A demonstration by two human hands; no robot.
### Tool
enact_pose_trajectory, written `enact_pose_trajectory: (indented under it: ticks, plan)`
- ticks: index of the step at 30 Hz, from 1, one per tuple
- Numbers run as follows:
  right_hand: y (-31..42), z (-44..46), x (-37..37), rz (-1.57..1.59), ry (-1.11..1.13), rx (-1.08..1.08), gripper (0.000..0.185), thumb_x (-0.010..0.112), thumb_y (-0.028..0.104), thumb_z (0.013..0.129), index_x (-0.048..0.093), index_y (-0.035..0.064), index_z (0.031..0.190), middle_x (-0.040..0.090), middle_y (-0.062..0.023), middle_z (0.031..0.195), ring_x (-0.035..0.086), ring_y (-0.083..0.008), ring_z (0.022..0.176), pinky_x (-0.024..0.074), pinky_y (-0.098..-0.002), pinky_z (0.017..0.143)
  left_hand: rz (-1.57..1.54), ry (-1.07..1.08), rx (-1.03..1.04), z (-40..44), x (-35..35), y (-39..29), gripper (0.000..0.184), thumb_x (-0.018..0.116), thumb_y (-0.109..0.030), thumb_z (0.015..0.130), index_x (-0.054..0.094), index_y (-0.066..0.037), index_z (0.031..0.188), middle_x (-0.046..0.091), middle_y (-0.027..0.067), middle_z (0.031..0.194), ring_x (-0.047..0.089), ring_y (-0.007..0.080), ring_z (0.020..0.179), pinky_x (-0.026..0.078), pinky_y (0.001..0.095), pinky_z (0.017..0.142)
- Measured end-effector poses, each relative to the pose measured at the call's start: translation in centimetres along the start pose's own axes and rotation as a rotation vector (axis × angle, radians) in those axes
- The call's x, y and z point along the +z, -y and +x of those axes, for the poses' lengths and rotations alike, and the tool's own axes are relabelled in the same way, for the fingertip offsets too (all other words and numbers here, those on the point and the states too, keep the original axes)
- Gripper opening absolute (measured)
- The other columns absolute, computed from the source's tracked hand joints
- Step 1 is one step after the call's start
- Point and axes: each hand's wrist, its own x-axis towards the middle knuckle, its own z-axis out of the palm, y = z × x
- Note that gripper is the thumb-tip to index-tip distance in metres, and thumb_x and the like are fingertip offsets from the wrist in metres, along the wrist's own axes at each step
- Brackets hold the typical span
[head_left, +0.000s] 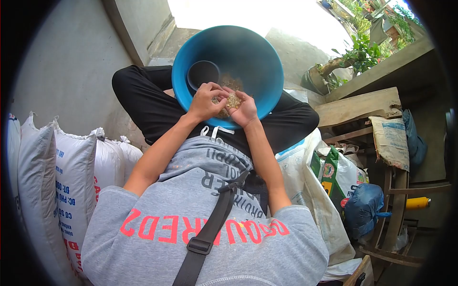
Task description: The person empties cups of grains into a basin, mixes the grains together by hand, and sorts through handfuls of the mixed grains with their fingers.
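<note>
A large blue basin (269, 62) rests in the lap between my crossed legs. Small yellowish grain-like bits (231, 84) lie on the bottom of it, and a dark round bowl (203, 75) sits inside against its left wall. My right hand (244, 112) is cupped palm up over the near part of the basin, holding a small heap of the grain (233, 100). Close above that heap, my left hand (206, 101) has its fingers bent and pinched together. Whatever is between those fingertips is too small to make out.
Full white sacks with printed text (76, 176) stand along the left. On the right are a wooden bench (360, 107), a blue plastic bag (365, 207), a green-and-white printed bag (336, 174) and a yellow cylinder (418, 202). A potted plant (317, 78) stands beyond.
</note>
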Motion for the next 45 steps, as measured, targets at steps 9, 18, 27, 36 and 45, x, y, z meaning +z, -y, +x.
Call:
enact_pose_trajectory:
  ticks: [9, 18, 27, 36, 45]
  plan:
    - [0.0, 0.2, 0.0, -0.011, -0.005, 0.014, 0.052, 0.031, 0.021, 0.107, 0.043, -0.0126, 0.144, 0.057, -0.0269, 0.137, 0.059, -0.0372, 0.125, 0.0496, -0.0470, 0.108, -0.023, 0.016, -0.016, 0.1, 0.2, 0.4, 0.018, 0.080, -0.017, 0.082, 0.080, -0.009, 0.099, 0.070, 0.0092, 0.101, 0.064, 0.0260, 0.097, 0.053, 0.0368, 0.085]
    - [0.0, -0.3, 1.3, 0.058, -0.036, 0.008, 0.053, 0.029, 0.020, 0.106, 0.038, -0.0123, 0.147, 0.049, -0.0287, 0.147, 0.054, -0.0363, 0.134, 0.0459, -0.0498, 0.114, -0.062, -0.325, -0.104, 0.7, 0.1, 0.7, 0.020, 0.077, -0.016, 0.088, 0.078, -0.007, 0.106, 0.072, 0.0085, 0.111, 0.066, 0.0251, 0.100, 0.053, 0.0369, 0.088]
    - [0.2, 0.5, -1.4, 0.017, -0.024, -0.053, 0.055, 0.030, 0.024, 0.107, 0.036, -0.0088, 0.151, 0.048, -0.0235, 0.152, 0.054, -0.0316, 0.133, 0.0461, -0.0428, 0.109, 0.036, -0.003, 0.121, 0.1, 0.0, -0.5, 0.020, 0.078, -0.013, 0.079, 0.080, -0.012, 0.099, 0.070, 0.0050, 0.108, 0.062, 0.0261, 0.102, 0.051, 0.0391, 0.095]
    - [0.3, 0.1, -0.4, 0.036, -0.016, -0.030, 0.057, 0.030, 0.023, 0.106, 0.034, -0.0092, 0.152, 0.046, -0.0259, 0.152, 0.053, -0.0345, 0.135, 0.0473, -0.0418, 0.108, 0.004, 0.033, 0.067, 0.2, 0.0, -0.3, 0.015, 0.077, -0.014, 0.080, 0.077, -0.008, 0.094, 0.069, 0.0084, 0.109, 0.062, 0.0275, 0.105, 0.051, 0.0391, 0.095]
    - [0.1, -0.3, 1.0, 0.087, -0.047, -0.014, 0.053, 0.028, 0.019, 0.106, 0.035, -0.0128, 0.148, 0.046, -0.0282, 0.150, 0.052, -0.0388, 0.134, 0.0438, -0.0499, 0.117, -0.031, -0.377, -0.160, 0.8, 0.1, 0.7, 0.016, 0.076, -0.017, 0.087, 0.076, -0.007, 0.100, 0.068, 0.0087, 0.109, 0.062, 0.0272, 0.104, 0.050, 0.0374, 0.092]
